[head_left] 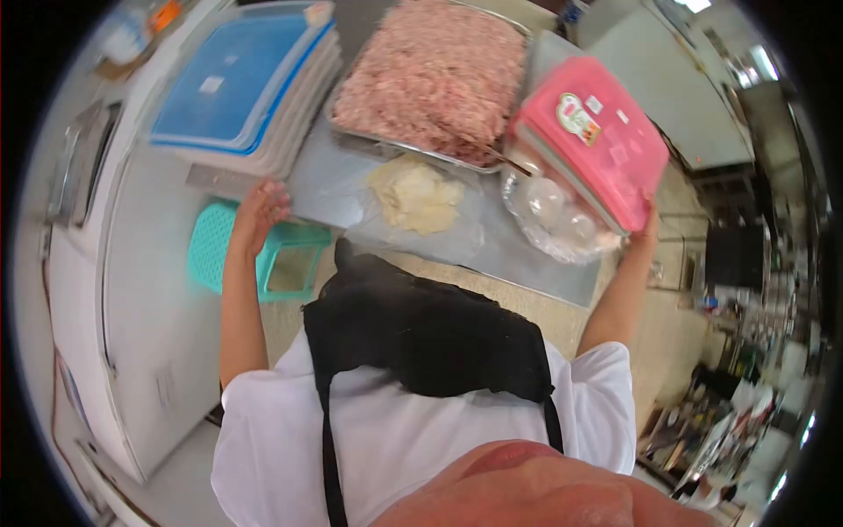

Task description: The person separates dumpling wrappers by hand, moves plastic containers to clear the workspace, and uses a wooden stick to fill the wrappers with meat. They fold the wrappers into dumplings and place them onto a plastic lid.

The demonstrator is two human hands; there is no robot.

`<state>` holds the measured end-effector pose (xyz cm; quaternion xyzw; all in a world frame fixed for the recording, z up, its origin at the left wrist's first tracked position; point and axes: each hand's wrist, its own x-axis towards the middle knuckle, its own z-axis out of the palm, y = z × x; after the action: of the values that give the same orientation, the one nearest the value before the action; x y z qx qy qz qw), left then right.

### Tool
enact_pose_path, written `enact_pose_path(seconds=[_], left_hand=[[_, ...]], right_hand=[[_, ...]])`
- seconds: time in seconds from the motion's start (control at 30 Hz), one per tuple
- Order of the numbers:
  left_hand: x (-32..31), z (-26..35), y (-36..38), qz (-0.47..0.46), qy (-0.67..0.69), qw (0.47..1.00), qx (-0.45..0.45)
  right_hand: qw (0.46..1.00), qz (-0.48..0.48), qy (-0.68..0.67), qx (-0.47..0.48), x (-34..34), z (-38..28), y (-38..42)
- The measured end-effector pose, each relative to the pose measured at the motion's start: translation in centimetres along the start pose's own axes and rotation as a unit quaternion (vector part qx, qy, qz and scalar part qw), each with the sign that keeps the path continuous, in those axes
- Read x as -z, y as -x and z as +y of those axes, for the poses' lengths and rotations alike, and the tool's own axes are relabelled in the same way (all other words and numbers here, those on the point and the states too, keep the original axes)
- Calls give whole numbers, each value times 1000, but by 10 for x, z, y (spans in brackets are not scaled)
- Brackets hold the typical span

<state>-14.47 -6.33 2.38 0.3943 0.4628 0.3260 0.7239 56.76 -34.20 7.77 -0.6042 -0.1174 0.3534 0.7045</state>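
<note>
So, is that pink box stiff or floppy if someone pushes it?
The pink-lidded box is probably stiff: its top looks flat and its edges straight. Pushed, it might swing round, since the right hand is at just one corner.

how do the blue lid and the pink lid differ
The blue lid is blue with a small white label; the pink lid also carries a larger, colourful one. The blue lid tops a stack of pale containers near the left hand, while the pink lid has the right hand at its near corner. Both are roughly rectangular with rounded corners.
</note>
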Motion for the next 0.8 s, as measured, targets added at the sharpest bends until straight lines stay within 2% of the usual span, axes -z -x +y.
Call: enact_pose_path(seconds=[0.1, 0.17, 0.27, 0.37, 0.47, 0.5, 0.57, 0.6, 0.67, 0.77, 0.8], left_hand=[[21, 18, -6, 94, 118, 985, -83], [11, 39, -11, 128, 218, 959, -125], [21, 56, -32, 160, 219, 952, -143], [33, 59, -52, 163, 225, 950, -141], [43, 62, -49, 77, 195, 969, -130], [45, 65, -46, 67, 200, 971, -115], [48, 72, -42, 46, 209, 973, -84], [50, 75, -42, 34, 211, 974, -80], [54, 78, -47, 15, 219, 973, -68], [53, 82, -64, 19, 225, 972, -67], [51, 85, -72, 18, 224, 972, -66]], right_hand=[[992, -21, 108, -66, -19, -21, -25], [981, -27, 172, -85, -27, -26, -32], [969, -29, 223, -104, -36, -29, -29], [934, 63, 327, -126, -35, -33, -35], [900, 115, 419, -27, -75, -49, 1], [840, 131, 522, 68, -67, -49, -12], [660, 159, 693, 244, -64, -54, -33], [647, 151, 684, 301, -73, -55, -36], [612, 130, 662, 412, -163, -70, -3], [627, 30, 660, 412, -252, -65, 7], [630, 38, 686, 361, -255, -55, -3]])
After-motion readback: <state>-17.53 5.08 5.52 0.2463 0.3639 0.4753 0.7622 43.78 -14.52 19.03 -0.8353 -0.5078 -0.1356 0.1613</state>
